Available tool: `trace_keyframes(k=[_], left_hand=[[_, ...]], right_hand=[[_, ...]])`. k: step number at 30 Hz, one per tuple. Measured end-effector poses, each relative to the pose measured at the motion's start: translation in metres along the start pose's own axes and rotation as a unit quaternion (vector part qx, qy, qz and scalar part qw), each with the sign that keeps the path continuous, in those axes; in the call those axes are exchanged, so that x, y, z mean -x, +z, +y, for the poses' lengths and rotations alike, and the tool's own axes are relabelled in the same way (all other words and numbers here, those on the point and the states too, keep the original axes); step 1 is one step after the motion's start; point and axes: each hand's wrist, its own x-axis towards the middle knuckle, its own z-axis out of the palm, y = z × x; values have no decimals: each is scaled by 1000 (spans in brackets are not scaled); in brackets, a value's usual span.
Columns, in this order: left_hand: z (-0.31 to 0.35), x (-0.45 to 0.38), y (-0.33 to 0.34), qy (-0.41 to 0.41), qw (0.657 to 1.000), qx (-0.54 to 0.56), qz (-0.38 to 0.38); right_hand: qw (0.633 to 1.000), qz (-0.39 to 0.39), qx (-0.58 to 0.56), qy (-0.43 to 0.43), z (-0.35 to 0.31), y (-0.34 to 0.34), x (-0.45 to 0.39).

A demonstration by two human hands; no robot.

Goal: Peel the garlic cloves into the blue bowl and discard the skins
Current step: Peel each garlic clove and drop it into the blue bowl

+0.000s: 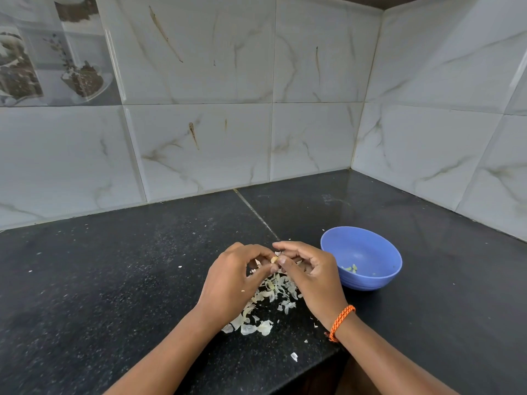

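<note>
Black speckled stone forms the countertop, set into a corner of pale marble-look wall tiles; one tile at the far left carries a printed picture. Over the counter the left hand and the right hand meet fingertip to fingertip, and both pinch a single garlic clove between thumbs and forefingers. Only a small yellowish sliver of the clove shows in the gap between the fingers; the rest is covered, so its long axis and the way its tip points cannot be told. Whether skin still clings to it is also too small to make out.

Directly beneath the pinch, and trailing back toward the wrists, lies a loose pile of papery garlic skins, partly hidden under both palms, with stray flakes scattered nearer the counter's front edge. Just to the right of the pinch, close beside the right hand's knuckles, stands the blue bowl, upright, with a few pale green peeled pieces at its bottom; the right hand covers part of its near-left rim. An orange braided band circles the right wrist. Both forearms are cut off by the lower edge of the view.
</note>
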Motion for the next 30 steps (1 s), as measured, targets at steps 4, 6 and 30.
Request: trace_keyframes(k=[4, 6, 30], left_hand=[[-1, 0, 0, -1, 999, -26, 22], [-2, 0, -1, -4, 999, -23, 35], [-3, -1, 1, -44, 994, 97, 10]], right_hand=[[999, 5, 34, -23, -1, 2, 3], [998, 4, 52, -35, -3, 3, 4], [991, 1, 106, -77, -2, 6, 6]])
